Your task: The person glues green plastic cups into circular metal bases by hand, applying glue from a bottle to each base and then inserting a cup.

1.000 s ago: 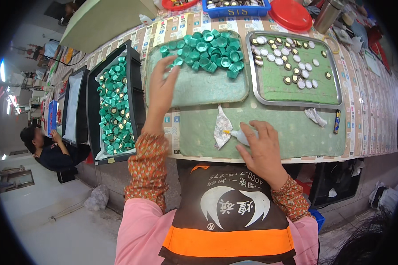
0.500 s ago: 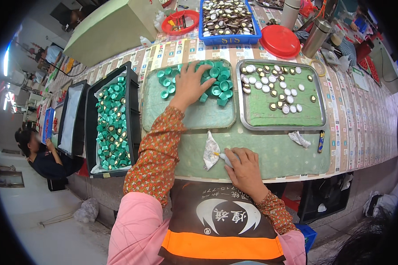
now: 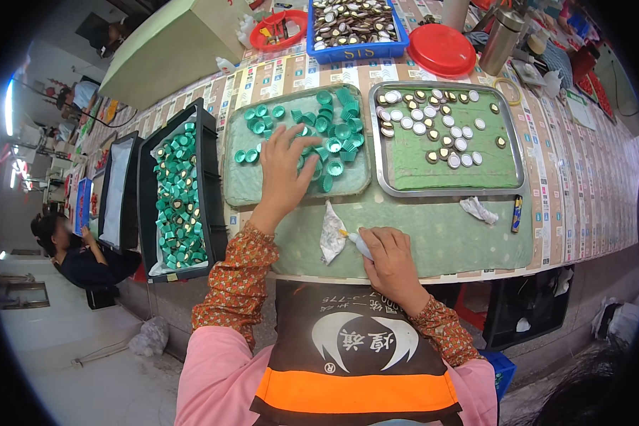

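My left hand (image 3: 284, 167) reaches over a shallow tray (image 3: 238, 186), its fingers spread among small green fluted cups (image 3: 342, 132). The fingertips are among the cups, but none is plainly gripped. My right hand (image 3: 392, 261) rests on the green work mat and is closed round a small white squeeze bottle (image 3: 362, 246) with a yellow tip. That tip points left and touches or nearly touches a crumpled white tissue (image 3: 331, 238). To the right, a metal-rimmed tray (image 3: 451, 192) with a green base bears many small round brown-and-white pieces (image 3: 461, 144).
At the left stands a black crate (image 3: 211, 181) of green cups, some with gold pieces inside. A blue bin (image 3: 362, 54) of round pieces and a red lid (image 3: 441, 51) lie at the back. A marker-like tube (image 3: 516, 214) and another tissue (image 3: 478, 210) are on the right.
My left hand has come nearer to me across its tray, and the green cups lie differently, some closer to the front. My right hand still holds the bottle by the tissue. The view has shifted slightly.
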`<state>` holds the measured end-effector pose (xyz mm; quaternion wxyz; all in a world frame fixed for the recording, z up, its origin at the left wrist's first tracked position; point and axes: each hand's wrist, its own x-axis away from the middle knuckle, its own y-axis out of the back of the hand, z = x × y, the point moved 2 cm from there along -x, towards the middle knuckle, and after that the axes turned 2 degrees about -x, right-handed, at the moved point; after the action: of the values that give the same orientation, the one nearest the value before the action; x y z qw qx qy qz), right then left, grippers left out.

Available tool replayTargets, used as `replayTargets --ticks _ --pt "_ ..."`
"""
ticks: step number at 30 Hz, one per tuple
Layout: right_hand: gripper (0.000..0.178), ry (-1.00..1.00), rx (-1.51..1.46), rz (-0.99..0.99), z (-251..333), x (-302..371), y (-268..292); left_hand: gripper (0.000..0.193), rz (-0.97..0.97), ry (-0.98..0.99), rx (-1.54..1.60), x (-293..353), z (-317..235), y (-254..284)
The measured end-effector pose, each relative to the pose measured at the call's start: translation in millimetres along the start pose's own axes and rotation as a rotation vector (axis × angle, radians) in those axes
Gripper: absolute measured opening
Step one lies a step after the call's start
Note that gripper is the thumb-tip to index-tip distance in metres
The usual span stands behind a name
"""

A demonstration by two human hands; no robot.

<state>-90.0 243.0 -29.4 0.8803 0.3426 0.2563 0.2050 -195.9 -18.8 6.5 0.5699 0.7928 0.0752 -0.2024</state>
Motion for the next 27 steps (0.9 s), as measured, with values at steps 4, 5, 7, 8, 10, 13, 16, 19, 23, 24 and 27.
replayTargets --ticks 4,5,7,8,10,13,16,19,23,24,27 --pt "0.055 0.002 -0.071 -0.085 -4.6 4.5 -0.9 0.023 -0.049 -0.016 -0.019 -40.6 -32.1 -7.9" --pt "0.055 0.004 -0.069 -0.087 -5.5 5.2 -1.1 0.019 -0.060 -0.017 -0.111 -49.2 -38.3 -10.6" --pt "0.051 0.012 -0.164 -0.158 -6.3 6.5 1.2 0.018 -0.037 -0.029 -0.184 -57.7 -37.5 -25.2" --pt "0.051 0.008 -0.158 -0.164 -6.5 6.9 3.2 0.018 -0.007 -0.043 -0.253 -60.5 -39.0 -33.0" --pt "0.048 -0.011 -0.286 -0.192 -6.9 7.6 7.7 0.017 0.042 -0.015 -0.237 -61.2 -37.2 -41.3" --pt "0.041 -0.085 -0.446 -0.191 -9.6 10.8 13.9 0.016 0.020 -0.031 -0.160 -58.0 -36.3 -40.1" --pt "0.040 -0.287 -0.789 -0.174 -18.4 16.7 14.4 0.015 -0.061 0.044 0.097 -41.7 -35.7 -32.4" --pt "0.040 -0.580 -1.339 -0.147 -21.2 18.3 24.1 0.013 -0.059 0.278 0.522 -13.3 -44.1 -14.5" --pt "0.029 -0.607 -1.390 -0.110 -13.1 8.0 33.3 0.013 0.157 0.499 0.963 39.3 -73.6 10.8" --pt "0.029 -0.613 -1.389 -0.100 -7.3 2.9 37.1 0.012 0.263 0.489 1.026 52.2 -82.9 12.8" --pt "0.028 -0.636 -1.345 -0.053 9.6 -9.1 35.9 0.014 0.351 0.500 0.975 82.8 -98.1 13.8"
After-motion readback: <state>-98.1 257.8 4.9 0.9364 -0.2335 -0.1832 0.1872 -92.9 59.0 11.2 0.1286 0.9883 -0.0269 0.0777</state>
